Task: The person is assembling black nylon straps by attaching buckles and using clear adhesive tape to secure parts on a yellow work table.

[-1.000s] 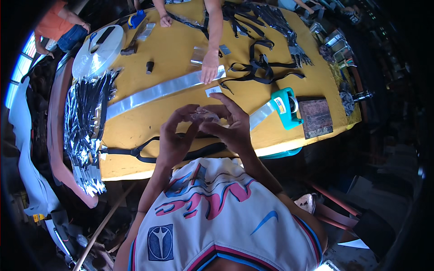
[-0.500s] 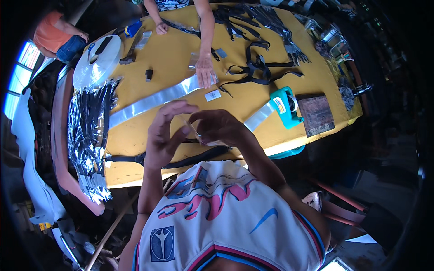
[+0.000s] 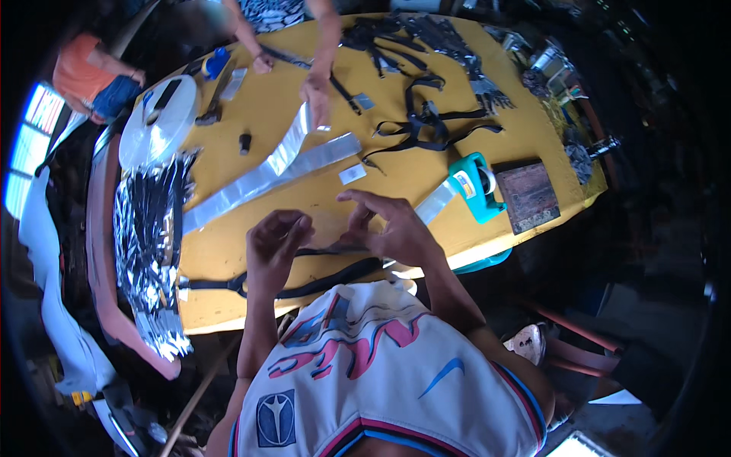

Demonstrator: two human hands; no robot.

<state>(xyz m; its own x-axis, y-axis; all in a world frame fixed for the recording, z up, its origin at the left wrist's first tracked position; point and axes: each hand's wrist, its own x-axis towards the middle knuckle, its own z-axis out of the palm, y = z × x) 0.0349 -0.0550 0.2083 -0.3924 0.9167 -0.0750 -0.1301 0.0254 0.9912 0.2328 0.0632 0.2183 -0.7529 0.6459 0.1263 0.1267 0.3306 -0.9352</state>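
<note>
My left hand (image 3: 278, 245) is raised over the near side of the table, thumb and fingers pinched together. Facing it, my right hand (image 3: 392, 227) has its index finger stretched out and the other fingers bent toward the thumb. A faint clear patch, perhaps thin plastic, shows between the hands; what either pinches I cannot make out. Below them a black strap (image 3: 335, 279) lies along the table's near edge. Beyond my hands are a small white card (image 3: 352, 174) and a long strip of clear plastic film (image 3: 244, 183). A co-worker's hand (image 3: 316, 97) lifts film at its far part.
On the yellow table (image 3: 282, 68), a teal tape dispenser (image 3: 476, 190) and a dark board (image 3: 527, 196) stand right. Black strap harnesses (image 3: 422, 122) lie beyond. At left are a white reel (image 3: 160, 126), a pile of bagged black straps (image 3: 148, 244) and a hammer (image 3: 217, 99).
My hands have lowered and moved a little apart; the clear piece between them shows less distinctly. The co-worker's hand has pulled back and lifted film off the table.
</note>
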